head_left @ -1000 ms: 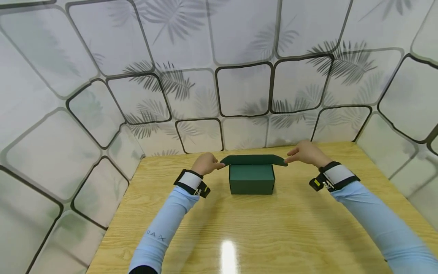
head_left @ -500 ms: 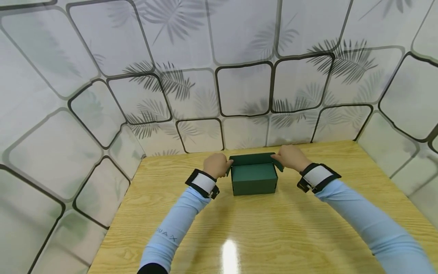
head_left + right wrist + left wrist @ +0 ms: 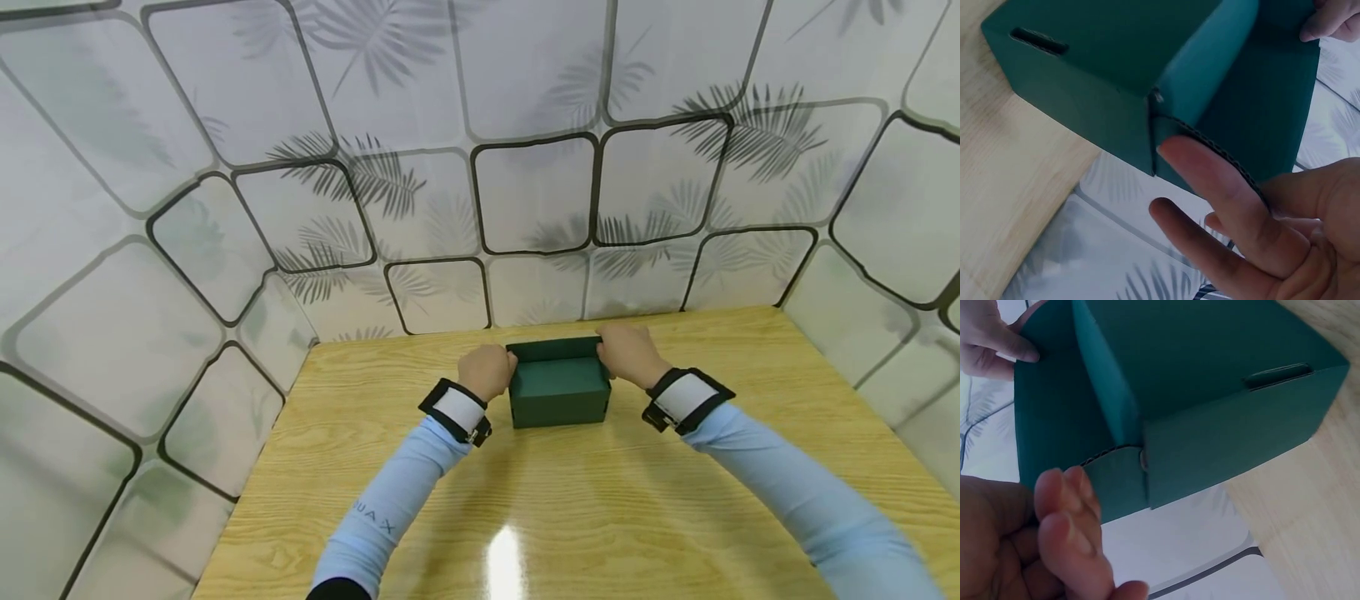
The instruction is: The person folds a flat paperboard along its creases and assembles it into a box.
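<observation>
A dark green cardboard box [image 3: 561,408] stands on the wooden table, with its wide lid flap [image 3: 558,349] raised along the back. At the left end of that flap, my left hand [image 3: 486,372] pinches the small side flap [image 3: 1119,478]; its fingers curl in front of the cardboard in the left wrist view. My right hand [image 3: 630,354] pinches the opposite side flap [image 3: 1169,128] between thumb and forefinger, the other fingers spread below. Both side flaps are folded in against the box's back corners. A slot [image 3: 1279,376] shows in the box's end wall. The box's inside is hidden.
The light wooden table [image 3: 420,517] runs up to a wall [image 3: 536,200] hung with patterned white covering, close behind the box. Similar covering closes off the left and right sides. Each wrist wears a black strap with a small camera.
Both hands have moved inward from the ends of the outspread lid flap. The side flaps have been bent down and forward toward the box's corners. The box has shifted slightly right.
</observation>
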Tool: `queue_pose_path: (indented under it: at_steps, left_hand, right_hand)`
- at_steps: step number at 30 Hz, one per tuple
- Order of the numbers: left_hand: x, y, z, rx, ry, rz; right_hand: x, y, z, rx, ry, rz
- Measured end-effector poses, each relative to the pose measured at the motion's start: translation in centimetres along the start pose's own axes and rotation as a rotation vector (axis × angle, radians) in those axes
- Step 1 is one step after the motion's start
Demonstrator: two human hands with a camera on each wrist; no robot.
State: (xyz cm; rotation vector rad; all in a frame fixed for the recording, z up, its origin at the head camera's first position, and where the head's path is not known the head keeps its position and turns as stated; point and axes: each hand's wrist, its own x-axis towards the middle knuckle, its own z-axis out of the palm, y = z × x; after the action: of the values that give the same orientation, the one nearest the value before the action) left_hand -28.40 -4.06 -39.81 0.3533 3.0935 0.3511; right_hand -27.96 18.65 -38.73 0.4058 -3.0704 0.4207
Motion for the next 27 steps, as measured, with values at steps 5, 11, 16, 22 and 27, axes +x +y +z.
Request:
queue_pose_path:
  at_steps: [5,11,16,22,27]
  left_hand:
    - [-1.2,-0.1,1.5,0.051,0.139,0.067]
    - [-2.8,0.0,3.8,0.181,0.368,0.129]
    - [-3.6,-0.1,4.8,0.230,0.446,0.136]
    - [-2.8,-1.8,4.4,0.005,0.289,0.145]
    - [-1.2,-3.6,3.8,-0.544,0.060,-0.016]
  right_hand:
    - [-1.4,0.1,1.3,-0.095,0.165,-0.039]
    - [-3.5,0.6,3.5,-0.148,0.293,-0.074]
    - [-4.4,1.0,4.5,-0.020,0.221,-0.074]
    - [-3.8,2.8,3.9,0.402,0.036,-0.053]
    - [-2.4,4.9,2.8,0.978,-0.236,0.110]
